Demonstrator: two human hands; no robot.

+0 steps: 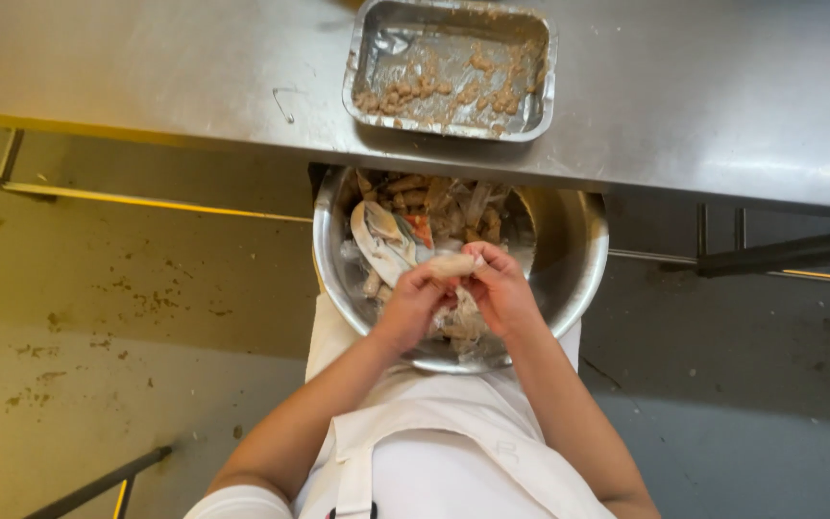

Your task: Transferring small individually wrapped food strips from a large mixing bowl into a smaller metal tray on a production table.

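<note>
My left hand (413, 306) and my right hand (500, 288) meet over a large round metal bowl (583, 252) held against my white apron. Both pinch a small pale sausage-like piece (451, 264) between the fingertips. Thin translucent skin hangs below it. The bowl holds several more brownish pieces, crumpled clear wrappings and a scrap of coloured packaging (386, 238). Its far rim is tucked under the table edge.
A steel table (703, 86) runs across the top. On it stands a rectangular metal tray (450, 65) with several peeled pale pieces along its bottom. Below lie a stained grey floor (98, 327), table legs and a dark bar (780, 252) at the right.
</note>
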